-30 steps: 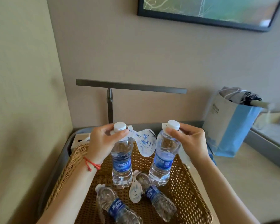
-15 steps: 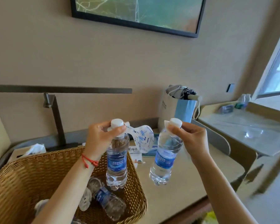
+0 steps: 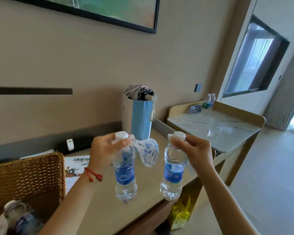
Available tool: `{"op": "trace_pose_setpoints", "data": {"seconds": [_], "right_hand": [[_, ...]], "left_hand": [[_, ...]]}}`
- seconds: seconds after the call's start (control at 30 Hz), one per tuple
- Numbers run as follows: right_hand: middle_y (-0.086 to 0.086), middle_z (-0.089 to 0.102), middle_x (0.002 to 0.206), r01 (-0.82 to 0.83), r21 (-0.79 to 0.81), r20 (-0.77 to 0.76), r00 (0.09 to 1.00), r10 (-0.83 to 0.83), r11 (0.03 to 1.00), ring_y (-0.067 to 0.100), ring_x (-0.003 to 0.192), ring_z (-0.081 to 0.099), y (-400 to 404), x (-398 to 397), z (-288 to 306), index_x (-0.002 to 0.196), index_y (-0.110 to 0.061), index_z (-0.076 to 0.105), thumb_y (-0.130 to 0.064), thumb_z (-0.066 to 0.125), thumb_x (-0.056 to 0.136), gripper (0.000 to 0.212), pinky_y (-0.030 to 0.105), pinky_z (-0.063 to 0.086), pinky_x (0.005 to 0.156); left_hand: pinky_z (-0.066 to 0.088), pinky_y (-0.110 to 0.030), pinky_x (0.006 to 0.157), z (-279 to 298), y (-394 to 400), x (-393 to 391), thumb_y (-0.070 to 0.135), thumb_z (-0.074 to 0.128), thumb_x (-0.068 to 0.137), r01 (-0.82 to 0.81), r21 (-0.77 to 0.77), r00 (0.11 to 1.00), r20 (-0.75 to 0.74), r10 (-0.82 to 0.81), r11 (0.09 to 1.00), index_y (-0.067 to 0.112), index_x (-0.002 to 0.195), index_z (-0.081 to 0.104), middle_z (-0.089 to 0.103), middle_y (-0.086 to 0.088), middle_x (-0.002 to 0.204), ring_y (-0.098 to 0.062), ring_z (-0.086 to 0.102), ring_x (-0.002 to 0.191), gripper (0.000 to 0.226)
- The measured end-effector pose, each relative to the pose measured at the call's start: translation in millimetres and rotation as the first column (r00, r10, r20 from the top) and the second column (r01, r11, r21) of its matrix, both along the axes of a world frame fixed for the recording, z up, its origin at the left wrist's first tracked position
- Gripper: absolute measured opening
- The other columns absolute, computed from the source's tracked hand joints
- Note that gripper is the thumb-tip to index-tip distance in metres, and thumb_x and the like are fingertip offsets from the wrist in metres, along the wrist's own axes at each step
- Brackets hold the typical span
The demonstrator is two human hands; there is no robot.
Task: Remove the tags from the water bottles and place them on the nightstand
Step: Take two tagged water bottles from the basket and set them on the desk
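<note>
- Bottles held up in the air, one per hand, both over the worktop [image 3: 109,206] near its right front edge, neither resting on it
- left hand [image 3: 105,150] fingers curled round the neck of the left bottle [image 3: 126,177] just under the white cap, bottle hanging upright below the grip
- tag [image 3: 148,151] not yet off the left bottle, white with blue print, hanging from the neck and sticking out to the right into the gap between the two bottles
- right hand [image 3: 193,150] pinches the neck of the right bottle [image 3: 172,177] under its cap; small white bit beside the cap looks like its tag collar, rest of that tag hidden behind the hand, cannot tell
- neck grip probably chosen because it keeps both tags within reach of the fingers for pulling off
- wicker basket [image 3: 27,177] at the left edge of the worktop, more bottles lying inside at the bottom left
- blue paper bag [image 3: 141,119] with a folded umbrella stands at the back edge
- nightstand [image 3: 215,129] with pale marble-look top is off to the right, well apart from the hands, two bottles [image 3: 209,101] already at its back corner
- judgement: tags not removed yet, then carry over to the nightstand
</note>
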State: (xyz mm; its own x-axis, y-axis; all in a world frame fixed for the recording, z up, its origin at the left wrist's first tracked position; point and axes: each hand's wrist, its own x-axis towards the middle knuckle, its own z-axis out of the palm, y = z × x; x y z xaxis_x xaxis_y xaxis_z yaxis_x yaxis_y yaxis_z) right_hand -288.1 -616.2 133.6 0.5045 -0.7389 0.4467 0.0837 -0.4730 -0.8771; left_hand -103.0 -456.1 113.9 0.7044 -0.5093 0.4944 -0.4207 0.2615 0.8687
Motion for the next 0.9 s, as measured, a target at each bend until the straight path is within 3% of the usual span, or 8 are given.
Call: {"op": "trace_pose_setpoints", "data": {"seconds": [0.2, 0.47, 0.57, 0.7, 0.83, 0.9], "right_hand": [[-0.021, 0.07, 0.064, 0.07, 0.024, -0.039, 0.997, -0.069, 0.997, -0.005, 0.061, 0.064, -50, -10, -20, 0.075, -0.031, 0.071, -0.026, 0.078, 0.069, 0.011, 0.004, 0.043, 0.048], [-0.025, 0.07, 0.07, 0.141, 0.063, -0.059, 0.989, -0.137, 0.988, -0.005, 0.066, 0.065, -111, 17, -56, 0.079, -0.033, 0.07, -0.024, 0.078, 0.069, 0.016, 0.004, 0.045, 0.052], [-0.015, 0.073, 0.074, 0.161, 0.101, -0.068, 0.986, -0.155, 0.982, -0.002, 0.069, 0.066, -133, 31, -70, 0.088, -0.023, 0.074, -0.023, 0.08, 0.067, 0.022, 0.006, 0.046, 0.054], [-0.007, 0.073, 0.081, 0.197, 0.143, -0.115, 0.977, -0.181, 0.97, 0.006, 0.072, 0.066, -164, 47, -87, 0.087, -0.029, 0.072, -0.027, 0.08, 0.067, 0.021, 0.017, 0.052, 0.059], [-0.009, 0.071, 0.078, 0.144, 0.158, -0.12, 0.985, -0.126, 0.977, -0.002, 0.066, 0.064, -200, 63, -102, 0.086, -0.024, 0.072, -0.022, 0.08, 0.068, 0.02, 0.009, 0.048, 0.055], [-0.012, 0.072, 0.08, 0.091, 0.173, -0.123, 0.99, -0.071, 0.981, -0.001, 0.069, 0.066, -219, 72, -110, 0.084, -0.03, 0.071, -0.02, 0.08, 0.068, 0.021, 0.009, 0.049, 0.057]], "left_hand": [[0.045, -0.007, 0.052, -16, -62, -3, 0.016, 0.073, 0.073, 0.06, 0.069, 0.998, -0.004, -0.06, 0.996, 0.02, 0.083, 0.071, 0.068, 0.025, 0.063, 0.006, 0.063, 0.062, 0.011], [0.044, -0.005, 0.052, -45, -140, 27, 0.016, 0.073, 0.073, 0.143, 0.123, 0.989, 0.007, -0.145, 0.982, 0.035, 0.078, 0.065, 0.066, 0.033, 0.067, 0.01, 0.063, 0.071, 0.022], [0.047, -0.007, 0.056, -59, -165, 39, 0.017, 0.074, 0.072, 0.152, 0.126, 0.988, -0.04, -0.148, 0.98, 0.035, 0.079, 0.067, 0.068, 0.03, 0.071, 0.007, 0.064, 0.076, 0.021], [0.049, -0.008, 0.058, -74, -196, 53, 0.015, 0.073, 0.073, 0.141, 0.145, 0.989, -0.055, -0.134, 0.979, 0.036, 0.08, 0.067, 0.069, 0.028, 0.073, 0.004, 0.064, 0.08, 0.023], [0.048, -0.008, 0.061, -88, -226, 62, 0.011, 0.075, 0.071, 0.117, 0.165, 0.992, -0.065, -0.107, 0.979, 0.032, 0.081, 0.068, 0.07, 0.026, 0.072, 0.003, 0.066, 0.077, 0.024], [0.047, -0.005, 0.061, -97, -240, 64, 0.01, 0.076, 0.069, 0.088, 0.182, 0.995, -0.053, -0.08, 0.979, 0.03, 0.082, 0.068, 0.069, 0.029, 0.07, 0.006, 0.065, 0.075, 0.025]]}}
